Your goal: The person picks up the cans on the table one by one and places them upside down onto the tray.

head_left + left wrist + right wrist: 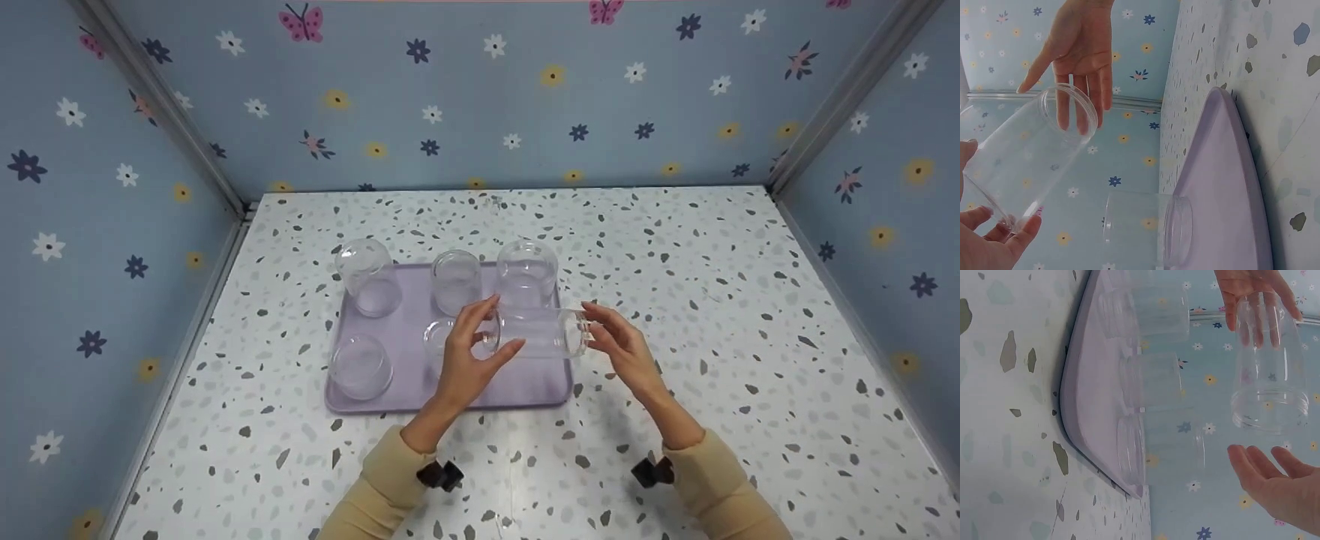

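Observation:
My left hand (469, 360) grips the base end of a clear jar (532, 334), which lies sideways in the air over the tray's right part. The jar's threaded mouth points to the right. My right hand (626, 349) is just off that mouth, its fingers loosely spread; in the right wrist view, a gap shows between the right fingertips (1235, 453) and the rim. In the left wrist view, the left hand (994, 239) has thumb and fingers around the jar's base.
A lilac tray (409, 401) lies on the speckled table (712, 300). It bears several clear jars, such as the front-left jar (361, 367) and back-right jar (527, 274); in the wrist views some stand mouth down. Flowered panels (465, 97) enclose the table's back and sides.

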{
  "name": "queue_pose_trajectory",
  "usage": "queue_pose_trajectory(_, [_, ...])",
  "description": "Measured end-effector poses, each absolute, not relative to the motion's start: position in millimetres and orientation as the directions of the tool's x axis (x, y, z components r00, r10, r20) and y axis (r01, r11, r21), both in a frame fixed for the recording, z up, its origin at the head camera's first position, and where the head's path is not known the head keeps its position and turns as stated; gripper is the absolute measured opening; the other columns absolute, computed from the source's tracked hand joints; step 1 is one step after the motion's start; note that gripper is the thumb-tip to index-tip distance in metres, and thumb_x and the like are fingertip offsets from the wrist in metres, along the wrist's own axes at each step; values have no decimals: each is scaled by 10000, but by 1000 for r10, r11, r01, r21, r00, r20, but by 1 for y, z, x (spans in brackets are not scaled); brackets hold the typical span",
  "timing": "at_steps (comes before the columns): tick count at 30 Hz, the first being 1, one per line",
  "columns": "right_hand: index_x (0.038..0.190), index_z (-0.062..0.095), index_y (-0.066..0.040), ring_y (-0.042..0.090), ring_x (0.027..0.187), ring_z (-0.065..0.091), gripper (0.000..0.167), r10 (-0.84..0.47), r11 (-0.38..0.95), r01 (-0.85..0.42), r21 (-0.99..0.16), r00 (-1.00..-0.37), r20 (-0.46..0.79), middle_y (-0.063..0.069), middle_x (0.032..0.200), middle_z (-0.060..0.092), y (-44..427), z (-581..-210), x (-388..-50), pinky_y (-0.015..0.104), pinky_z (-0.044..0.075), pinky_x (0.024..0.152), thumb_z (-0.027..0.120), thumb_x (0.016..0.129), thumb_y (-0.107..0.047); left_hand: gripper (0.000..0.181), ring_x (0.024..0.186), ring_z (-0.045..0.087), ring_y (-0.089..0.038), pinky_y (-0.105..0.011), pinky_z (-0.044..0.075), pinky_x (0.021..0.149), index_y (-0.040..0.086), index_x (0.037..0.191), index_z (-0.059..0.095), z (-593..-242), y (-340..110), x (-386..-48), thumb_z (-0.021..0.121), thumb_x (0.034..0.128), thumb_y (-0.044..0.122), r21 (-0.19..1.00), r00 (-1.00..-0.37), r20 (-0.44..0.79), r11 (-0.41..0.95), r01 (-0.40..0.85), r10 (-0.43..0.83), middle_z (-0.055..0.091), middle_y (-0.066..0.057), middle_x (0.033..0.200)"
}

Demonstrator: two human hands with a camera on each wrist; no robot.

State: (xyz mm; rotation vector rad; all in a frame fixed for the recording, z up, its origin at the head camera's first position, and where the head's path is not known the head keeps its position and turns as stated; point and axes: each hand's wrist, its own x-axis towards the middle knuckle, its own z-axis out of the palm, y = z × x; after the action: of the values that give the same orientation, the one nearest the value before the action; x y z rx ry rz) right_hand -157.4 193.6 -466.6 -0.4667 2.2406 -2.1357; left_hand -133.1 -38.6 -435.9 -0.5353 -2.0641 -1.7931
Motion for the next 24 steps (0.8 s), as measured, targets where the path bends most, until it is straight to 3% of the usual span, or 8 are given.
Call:
queue_pose_trajectory(4, [1242, 449, 59, 274, 1081, 493, 356, -203, 106, -195, -975, -964, 171, 244, 1182, 497, 198, -471, -159, 331, 442, 848, 477, 910, -66, 585, 980, 469, -314, -409, 466, 745, -9, 1235, 484, -449, -41, -140, 733, 717, 98, 847, -866, 495, 184, 498, 65, 496, -149, 1113])
queue_pose_trajectory(9, [1229, 498, -12, 242, 1062, 510, 373, -180, 244, -181, -953, -974, 139, 189, 1159, 538, 201, -472, -159, 286, 439, 834, 557, 869, -93, 618, 1017, 464, -234, -384, 450, 772, 59, 1257, 484, -462, -43, -148, 739, 720, 228, 829, -874, 474, 279, 485, 110, 481, -76, 1148])
queue_pose_trajectory(16, [1243, 450, 62, 402, 1101, 437, 452, -214, 363, -165, -917, -973, 91, 263, 1212, 464, 201, -452, -149, 513, 367, 888, 598, 837, -71, 613, 1015, 458, -195, -330, 419, 823, 32, 1231, 505, -459, -39, -150, 753, 699, 209, 755, -857, 485, 413, 510, 171, 466, -79, 1128])
queue_pose_trajectory(24, [1285, 429, 14, 367, 1129, 420, 575, -246, 539, -235, -808, -962, 116, 198, 1273, 440, 215, -480, -157, 525, 368, 873, 648, 810, -225, 610, 1060, 428, -200, -324, 394, 873, 52, 1229, 520, -457, -32, -153, 758, 689, 210, 686, -854, 460, 515, 515, 242, 459, -74, 1130])
